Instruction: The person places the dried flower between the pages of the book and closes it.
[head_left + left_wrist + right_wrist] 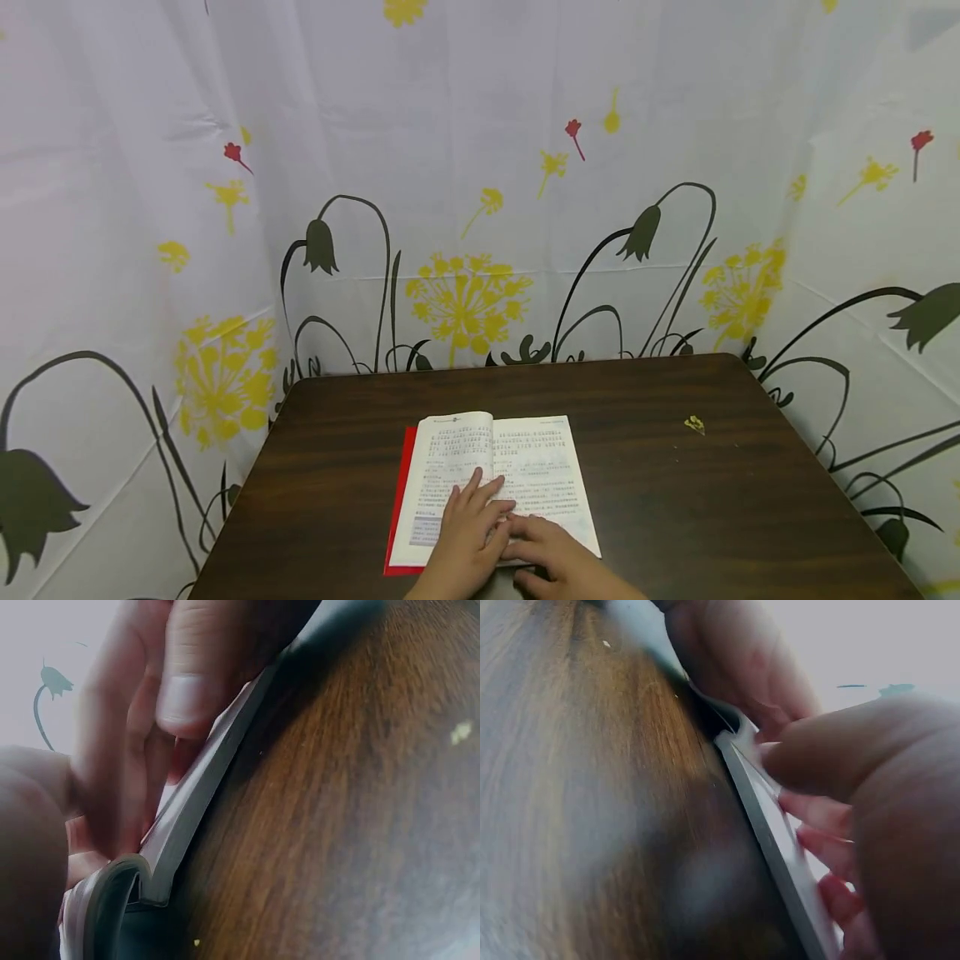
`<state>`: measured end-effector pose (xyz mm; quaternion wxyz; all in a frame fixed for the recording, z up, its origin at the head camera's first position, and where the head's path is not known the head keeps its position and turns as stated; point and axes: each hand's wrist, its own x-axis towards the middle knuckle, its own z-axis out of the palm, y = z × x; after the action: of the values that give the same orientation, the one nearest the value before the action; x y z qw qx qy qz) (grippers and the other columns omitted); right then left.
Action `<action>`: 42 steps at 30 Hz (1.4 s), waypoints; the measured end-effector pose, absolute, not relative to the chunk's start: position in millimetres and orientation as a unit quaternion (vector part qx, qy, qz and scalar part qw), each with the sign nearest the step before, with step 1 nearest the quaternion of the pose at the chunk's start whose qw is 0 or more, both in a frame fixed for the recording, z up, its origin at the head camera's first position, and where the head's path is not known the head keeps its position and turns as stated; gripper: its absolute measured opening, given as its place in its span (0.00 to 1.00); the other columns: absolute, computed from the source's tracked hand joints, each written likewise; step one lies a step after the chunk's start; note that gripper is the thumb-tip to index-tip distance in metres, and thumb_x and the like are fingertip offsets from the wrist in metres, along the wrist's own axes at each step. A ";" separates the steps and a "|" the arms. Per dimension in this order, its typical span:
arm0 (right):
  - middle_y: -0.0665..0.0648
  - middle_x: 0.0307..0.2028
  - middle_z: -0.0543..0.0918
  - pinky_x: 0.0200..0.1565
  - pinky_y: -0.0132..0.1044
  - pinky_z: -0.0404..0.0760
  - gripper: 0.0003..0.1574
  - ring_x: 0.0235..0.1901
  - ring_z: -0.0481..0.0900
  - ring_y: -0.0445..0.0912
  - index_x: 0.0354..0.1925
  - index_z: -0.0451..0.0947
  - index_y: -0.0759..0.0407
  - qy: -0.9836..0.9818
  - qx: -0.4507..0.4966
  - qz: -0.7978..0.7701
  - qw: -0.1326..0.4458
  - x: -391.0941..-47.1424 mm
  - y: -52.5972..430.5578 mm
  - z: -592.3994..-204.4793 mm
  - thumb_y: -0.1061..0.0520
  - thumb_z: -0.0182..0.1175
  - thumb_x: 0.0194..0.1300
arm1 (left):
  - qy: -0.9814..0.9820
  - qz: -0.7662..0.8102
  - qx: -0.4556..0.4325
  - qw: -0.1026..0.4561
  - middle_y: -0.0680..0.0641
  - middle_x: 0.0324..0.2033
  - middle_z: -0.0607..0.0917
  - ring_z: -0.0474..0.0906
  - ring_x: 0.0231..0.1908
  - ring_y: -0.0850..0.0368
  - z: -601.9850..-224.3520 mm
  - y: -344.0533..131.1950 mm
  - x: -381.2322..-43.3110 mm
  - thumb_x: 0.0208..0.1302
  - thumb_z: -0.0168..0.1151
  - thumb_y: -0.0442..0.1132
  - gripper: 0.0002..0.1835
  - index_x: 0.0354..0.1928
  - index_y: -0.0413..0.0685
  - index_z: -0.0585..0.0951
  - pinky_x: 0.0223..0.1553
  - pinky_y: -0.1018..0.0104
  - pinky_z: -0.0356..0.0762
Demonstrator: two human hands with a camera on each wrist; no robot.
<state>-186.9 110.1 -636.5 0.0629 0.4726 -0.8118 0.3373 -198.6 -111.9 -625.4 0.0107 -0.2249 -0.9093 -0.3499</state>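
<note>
An open book (543, 467) with printed pages lies on the dark wooden table, a strip of its red cover (401, 492) showing along the left side. My left hand (468, 537) rests with spread fingers on the left page, its fingertips reaching across the centre fold. Low on the right page, my right hand (558, 554) lies beside it with loosely bent fingers that meet the left hand's near the fold. The left wrist view shows the page block's edge (195, 795) and pages curving at the spine (120, 874). The right thumb (810, 757) is close over the lower edge.
Brown wood-grain tabletop (322, 467) surrounds the book. A small yellow patch (695, 425) is on the table to the right, with tiny pale specks near it. Behind the table hangs a white curtain (465, 100) printed with flowers.
</note>
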 end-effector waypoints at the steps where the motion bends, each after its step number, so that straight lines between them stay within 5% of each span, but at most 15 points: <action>1: 0.53 0.70 0.82 0.69 0.45 0.82 0.24 0.68 0.81 0.49 0.66 0.83 0.45 -0.808 0.461 0.362 0.060 -187.1 111.1 -637.3 0.61 0.67 0.76 | -0.910 -0.348 -0.226 0.011 0.47 0.77 0.77 0.57 0.84 0.33 -625.6 -112.5 -198.6 0.83 0.56 0.54 0.19 0.61 0.54 0.87 0.77 0.17 0.48; 8: 0.62 0.43 0.90 0.51 0.33 0.87 0.11 0.44 0.89 0.47 0.53 0.87 0.59 -0.738 0.327 0.590 -0.006 -190.9 121.1 -638.6 0.66 0.60 0.80 | -0.920 -0.323 -0.223 0.003 0.48 0.78 0.76 0.55 0.85 0.35 -632.0 -115.7 -200.5 0.75 0.65 0.53 0.20 0.63 0.56 0.85 0.79 0.20 0.47; 12: 0.70 0.40 0.87 0.50 0.31 0.85 0.12 0.43 0.88 0.43 0.54 0.84 0.69 -0.709 0.234 0.661 -0.074 -191.0 134.8 -635.1 0.62 0.58 0.83 | -0.922 -0.312 -0.228 -0.006 0.50 0.78 0.75 0.54 0.86 0.35 -634.4 -112.1 -201.1 0.74 0.66 0.52 0.22 0.66 0.58 0.84 0.79 0.20 0.47; 17: 0.60 0.40 0.88 0.52 0.32 0.85 0.17 0.43 0.87 0.41 0.57 0.81 0.72 -0.697 0.171 0.688 -0.111 -198.0 158.3 -638.6 0.59 0.57 0.84 | -0.925 -0.301 -0.232 -0.008 0.51 0.77 0.76 0.54 0.86 0.36 -635.2 -108.4 -199.9 0.73 0.67 0.52 0.23 0.66 0.59 0.83 0.80 0.21 0.48; 25: 0.60 0.37 0.86 0.41 0.36 0.87 0.16 0.34 0.85 0.47 0.54 0.83 0.71 -0.755 0.059 0.653 0.004 -225.4 225.3 -645.3 0.57 0.61 0.82 | -0.922 -0.312 -0.230 -0.012 0.51 0.78 0.75 0.52 0.86 0.36 -634.5 -107.2 -197.8 0.72 0.66 0.51 0.23 0.67 0.59 0.83 0.80 0.22 0.45; 29: 0.59 0.34 0.86 0.33 0.32 0.81 0.09 0.29 0.82 0.43 0.49 0.87 0.62 -0.817 0.004 0.557 0.150 -241.0 257.5 -647.7 0.61 0.60 0.82 | -0.923 -0.310 -0.226 -0.016 0.51 0.78 0.75 0.51 0.86 0.36 -634.0 -108.9 -197.0 0.72 0.66 0.51 0.23 0.67 0.59 0.82 0.80 0.22 0.45; 35: 0.55 0.29 0.82 0.30 0.31 0.66 0.12 0.25 0.70 0.39 0.44 0.88 0.59 -0.828 -0.188 0.395 0.352 -257.4 293.5 -643.1 0.59 0.57 0.78 | -0.921 -0.315 -0.227 -0.019 0.51 0.78 0.75 0.51 0.87 0.36 -632.7 -110.8 -198.3 0.73 0.66 0.51 0.23 0.68 0.59 0.82 0.80 0.21 0.44; 38: 0.57 0.29 0.82 0.31 0.33 0.65 0.14 0.26 0.71 0.41 0.46 0.87 0.62 -0.808 -0.259 0.376 0.372 -262.6 307.0 -639.4 0.58 0.57 0.76 | -0.920 -0.319 -0.229 -0.019 0.51 0.78 0.75 0.51 0.87 0.36 -632.3 -111.6 -198.1 0.73 0.66 0.51 0.23 0.67 0.59 0.82 0.80 0.21 0.44; 42: 0.62 0.31 0.86 0.33 0.41 0.70 0.17 0.28 0.78 0.51 0.52 0.85 0.64 -0.824 -0.281 0.376 0.317 -268.3 319.2 -637.7 0.53 0.60 0.76 | -0.919 -0.319 -0.229 -0.020 0.51 0.79 0.74 0.50 0.87 0.36 -631.6 -113.1 -197.4 0.73 0.66 0.51 0.23 0.67 0.59 0.82 0.80 0.21 0.43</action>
<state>-268.3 319.2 -637.7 0.3165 -0.2807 -0.8244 0.3760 -197.4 -113.1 -631.6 -0.0203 -0.2294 -0.9193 -0.3192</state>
